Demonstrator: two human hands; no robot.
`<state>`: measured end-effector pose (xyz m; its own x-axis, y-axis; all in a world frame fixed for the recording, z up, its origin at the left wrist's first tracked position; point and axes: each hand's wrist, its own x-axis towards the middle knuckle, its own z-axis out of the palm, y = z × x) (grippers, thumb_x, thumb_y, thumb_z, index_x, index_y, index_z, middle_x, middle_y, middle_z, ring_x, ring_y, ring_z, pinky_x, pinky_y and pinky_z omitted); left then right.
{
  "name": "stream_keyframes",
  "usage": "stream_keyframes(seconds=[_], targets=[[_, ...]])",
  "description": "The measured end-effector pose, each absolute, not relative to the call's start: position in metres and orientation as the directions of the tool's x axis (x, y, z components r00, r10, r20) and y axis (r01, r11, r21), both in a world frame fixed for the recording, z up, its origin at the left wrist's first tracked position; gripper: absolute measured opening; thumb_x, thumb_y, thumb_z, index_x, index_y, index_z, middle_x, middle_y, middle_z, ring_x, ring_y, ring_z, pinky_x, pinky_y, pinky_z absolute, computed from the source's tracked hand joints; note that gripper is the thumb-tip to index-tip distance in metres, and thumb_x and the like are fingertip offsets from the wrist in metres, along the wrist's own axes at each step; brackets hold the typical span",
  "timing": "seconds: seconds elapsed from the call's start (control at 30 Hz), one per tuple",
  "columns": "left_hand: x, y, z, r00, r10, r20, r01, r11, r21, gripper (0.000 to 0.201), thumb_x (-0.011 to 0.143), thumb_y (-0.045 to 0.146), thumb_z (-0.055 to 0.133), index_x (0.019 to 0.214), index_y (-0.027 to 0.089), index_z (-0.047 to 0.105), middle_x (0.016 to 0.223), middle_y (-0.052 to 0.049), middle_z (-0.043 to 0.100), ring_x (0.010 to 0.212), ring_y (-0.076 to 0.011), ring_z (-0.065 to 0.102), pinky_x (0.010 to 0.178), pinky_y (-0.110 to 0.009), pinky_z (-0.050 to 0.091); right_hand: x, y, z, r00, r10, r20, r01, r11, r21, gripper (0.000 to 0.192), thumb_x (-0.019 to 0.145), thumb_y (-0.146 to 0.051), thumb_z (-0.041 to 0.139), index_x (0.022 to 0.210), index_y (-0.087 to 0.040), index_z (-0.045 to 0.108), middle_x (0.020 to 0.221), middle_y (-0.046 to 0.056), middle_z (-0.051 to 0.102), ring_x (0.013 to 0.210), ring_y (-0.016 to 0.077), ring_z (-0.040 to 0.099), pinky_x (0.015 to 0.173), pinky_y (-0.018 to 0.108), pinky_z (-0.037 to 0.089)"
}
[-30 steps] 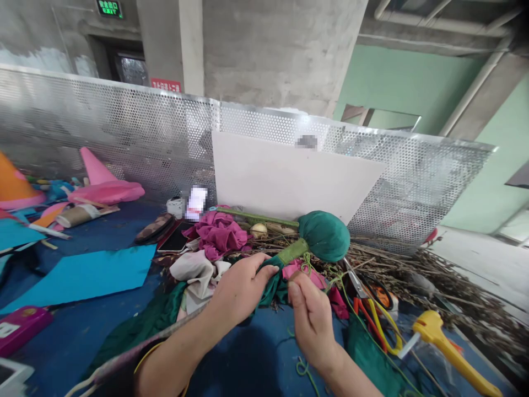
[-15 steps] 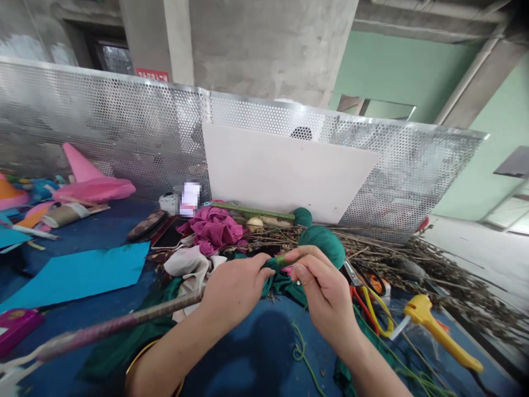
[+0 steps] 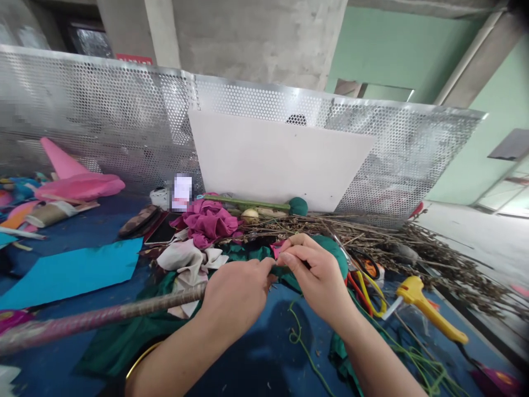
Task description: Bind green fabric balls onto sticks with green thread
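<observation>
Two hands meet at the ball's (image 3: pixel 336 255) neck: left hand (image 3: pixel 235 295) fisted round the stick (image 3: pixel 95 318), right hand (image 3: pixel 316 273) pinching the wrap. Best keep L grip firm & wrap taut w/ R, I'd say.

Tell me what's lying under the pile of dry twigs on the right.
Under the dry twigs, the near edge shows scissors with red and yellow handles poking out, and the blue tabletop. Anything deeper beneath the pile is covered and cannot be seen.

left hand (image 3: pixel 235 295): bare, thin yellow bangle (image 3: pixel 140 361) on forearm, lower left | right hand (image 3: pixel 320 275): bare, no sleeve
</observation>
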<state>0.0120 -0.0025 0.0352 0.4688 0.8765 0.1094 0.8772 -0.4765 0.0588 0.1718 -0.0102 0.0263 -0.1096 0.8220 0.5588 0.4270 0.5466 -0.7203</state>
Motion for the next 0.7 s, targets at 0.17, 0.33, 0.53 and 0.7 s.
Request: stream_keyframes(seconds=[0.17,0.33,0.53,0.7], targets=[[0.013,-0.002,0.028,0.563,0.803,0.195,0.826,-0.557,-0.092,0.026,0.093,0.021,0.043,0.110,0.020,0.061,0.073,-0.003,0.066,0.063,-0.0239,0.065,0.050,-0.031,0.041,0.173,-0.008,0.027,-0.044,0.852,0.522,0.470,0.479,-0.741,0.027,0.091,-0.021,0.050,0.071,-0.018,0.068,0.089,0.006,0.062,0.084,0.0183,0.061,0.072,0.029,0.049],[0.012,-0.001,0.018,0.661,0.691,0.293,0.750,-0.610,-0.255,0.027,0.089,0.013,0.045,0.112,0.018,0.058,0.070,-0.003,0.059,0.060,-0.0215,0.060,0.049,-0.030,0.041,0.174,-0.004,0.023,-0.017,0.877,0.479,0.504,0.422,-0.754,0.029,0.090,-0.021,0.050,0.069,-0.019,0.069,0.086,0.006,0.064,0.083,0.0184,0.062,0.072,0.029,0.049],[0.014,0.001,0.011,0.715,0.594,0.368,0.699,-0.618,-0.361,0.030,0.087,0.009,0.044,0.115,0.013,0.055,0.072,-0.003,0.056,0.061,-0.0219,0.059,0.051,-0.032,0.043,0.176,-0.002,0.022,0.067,0.914,0.401,0.500,0.317,-0.806,0.027,0.089,-0.018,0.051,0.069,-0.018,0.069,0.089,0.006,0.066,0.087,0.0192,0.063,0.077,0.031,0.049],[0.014,0.002,0.007,0.725,0.569,0.388,0.689,-0.602,-0.403,0.039,0.087,0.008,0.043,0.125,0.017,0.047,0.071,-0.001,0.054,0.059,-0.0209,0.056,0.050,-0.031,0.041,0.176,0.000,0.021,0.086,0.917,0.390,0.494,0.301,-0.816,0.028,0.088,-0.015,0.051,0.064,-0.017,0.065,0.086,0.006,0.066,0.084,0.0194,0.063,0.076,0.032,0.048]])
